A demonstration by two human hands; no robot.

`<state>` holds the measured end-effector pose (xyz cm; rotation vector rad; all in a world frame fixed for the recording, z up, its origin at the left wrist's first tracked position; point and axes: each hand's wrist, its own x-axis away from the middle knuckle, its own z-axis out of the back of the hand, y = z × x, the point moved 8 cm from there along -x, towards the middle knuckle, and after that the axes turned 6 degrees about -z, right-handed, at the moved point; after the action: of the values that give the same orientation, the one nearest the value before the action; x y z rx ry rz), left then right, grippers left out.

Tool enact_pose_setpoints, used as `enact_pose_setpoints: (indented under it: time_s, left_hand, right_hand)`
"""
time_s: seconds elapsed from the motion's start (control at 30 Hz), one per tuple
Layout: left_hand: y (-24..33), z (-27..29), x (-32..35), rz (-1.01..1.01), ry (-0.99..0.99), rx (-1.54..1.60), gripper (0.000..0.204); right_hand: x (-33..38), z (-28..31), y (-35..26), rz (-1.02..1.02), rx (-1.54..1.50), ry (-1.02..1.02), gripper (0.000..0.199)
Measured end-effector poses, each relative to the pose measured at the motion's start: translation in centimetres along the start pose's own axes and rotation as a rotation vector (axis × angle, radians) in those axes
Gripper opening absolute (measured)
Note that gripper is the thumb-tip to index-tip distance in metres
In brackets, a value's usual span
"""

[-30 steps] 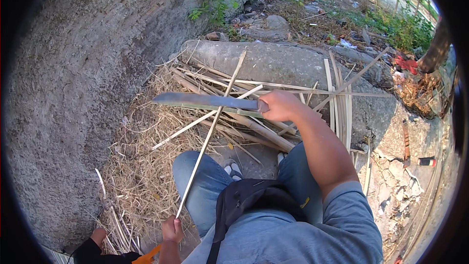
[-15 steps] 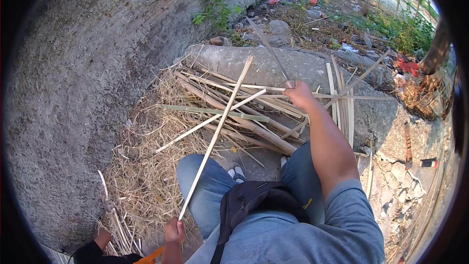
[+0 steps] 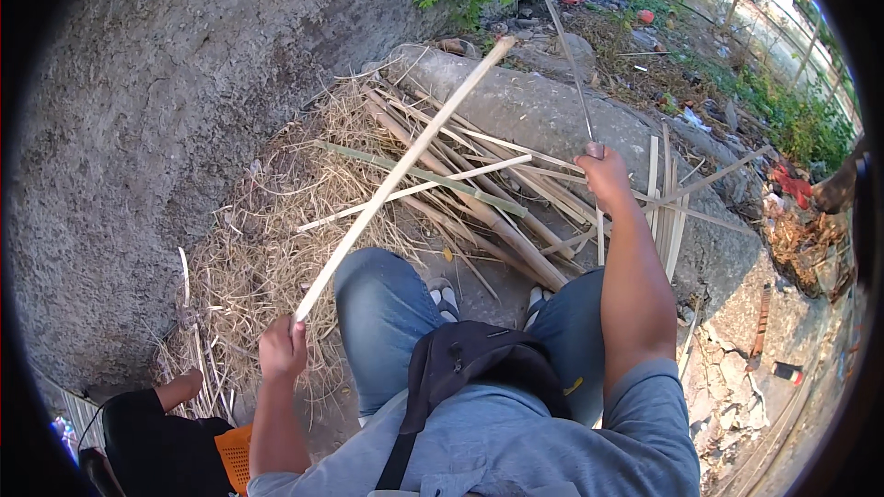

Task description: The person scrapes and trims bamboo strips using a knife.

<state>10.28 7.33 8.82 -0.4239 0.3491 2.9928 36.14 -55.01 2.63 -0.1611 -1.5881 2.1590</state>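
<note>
My left hand [image 3: 283, 350] is closed around the lower end of a long pale bamboo strip [image 3: 405, 170], which slants up and away to the right. In my right hand [image 3: 606, 175] is the handle of a long-bladed knife [image 3: 575, 64], its blade pointing up and away from me. The strip and the blade are apart. Beneath and beyond them lies a loose pile of bamboo strips and poles [image 3: 479, 198], with a greenish strip [image 3: 424, 177] across it. More pale strips [image 3: 670, 212] lean on the stone to the right of my right hand.
A rough wall [image 3: 166, 147] rises on the left, above a heap of fine shavings [image 3: 249, 276]. A stone slab [image 3: 525, 97] lies behind the pile. Another person in black [image 3: 157, 442] is at lower left, beside an orange perforated object [image 3: 236, 456]. Cracked ground [image 3: 727, 387] is at right.
My left hand has come up and left, lifting the bamboo strip off my thigh. The knife blade has turned more upright in my right hand. The whole view has shifted slightly.
</note>
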Motion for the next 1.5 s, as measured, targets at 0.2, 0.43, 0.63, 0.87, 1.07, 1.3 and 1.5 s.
enact_pose_setpoints:
  time_s: [0.2,0.43,0.63,0.87,1.07,1.3,1.5]
  left_hand:
    - [-0.2,4.9,-15.1,0.043,0.169,-0.209,0.048]
    - [-2.6,2.6,-35.4,0.253,0.035,-0.069,0.092]
    - [10.0,-0.3,-33.4,-0.197,-0.282,0.573,0.068]
    - [17.0,-10.7,-23.8,-0.026,-0.436,1.222,0.049]
    - [24.3,-19.2,-18.0,-0.12,-0.661,1.488,0.063]
    - [23.3,-19.9,-16.5,-0.032,-0.617,1.678,0.059]
    - [19.2,-20.3,-16.9,0.141,-0.521,1.708,0.051]
  right_hand:
    - [1.1,0.7,-0.9,-0.032,0.014,-0.054,0.029]
    - [2.7,0.1,-2.6,-0.007,-0.038,-0.09,0.025]
    - [2.6,2.0,-2.5,-0.008,0.01,-0.035,0.025]
    - [6.5,-0.5,-6.6,0.195,0.394,-0.094,0.04]
    - [13.9,-9.8,-8.9,0.293,0.57,-0.28,0.104]
    - [18.7,-16.2,-9.6,0.421,0.645,-0.412,0.113]
    - [21.9,-19.8,-11.0,0.546,0.523,-0.634,0.118]
